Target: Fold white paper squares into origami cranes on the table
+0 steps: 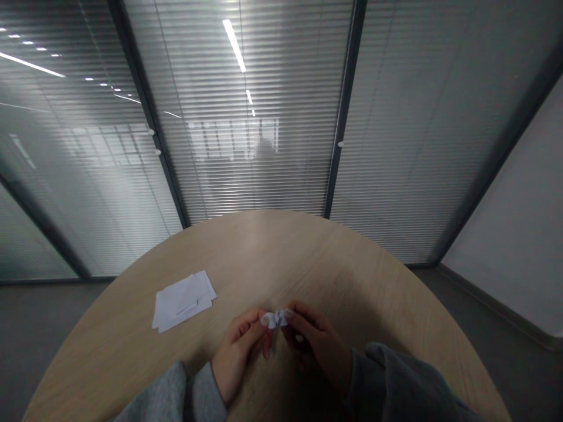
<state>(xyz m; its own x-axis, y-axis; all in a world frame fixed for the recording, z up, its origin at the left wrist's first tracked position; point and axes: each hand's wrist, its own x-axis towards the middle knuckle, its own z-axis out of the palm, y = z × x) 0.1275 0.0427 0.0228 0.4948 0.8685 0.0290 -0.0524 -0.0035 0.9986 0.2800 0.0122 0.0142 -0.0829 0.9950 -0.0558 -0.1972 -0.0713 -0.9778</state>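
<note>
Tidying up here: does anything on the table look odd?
The small white paper pinched between the left hand and right hand looks bunched and creased, unlike the flat white sheets lying on the wooden table.

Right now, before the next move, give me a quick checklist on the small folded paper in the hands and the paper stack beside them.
1. Small folded white paper pinched at both ends: ok.
2. Left hand gripping one end: ok.
3. Right hand gripping the other end: ok.
4. White paper stack lying apart from both hands on the round wooden table: ok.
5. Stack edges squared: not ok, the sheets sit offset.
6. Creases on the folded paper sharp: cannot tell, too small to see.
</note>
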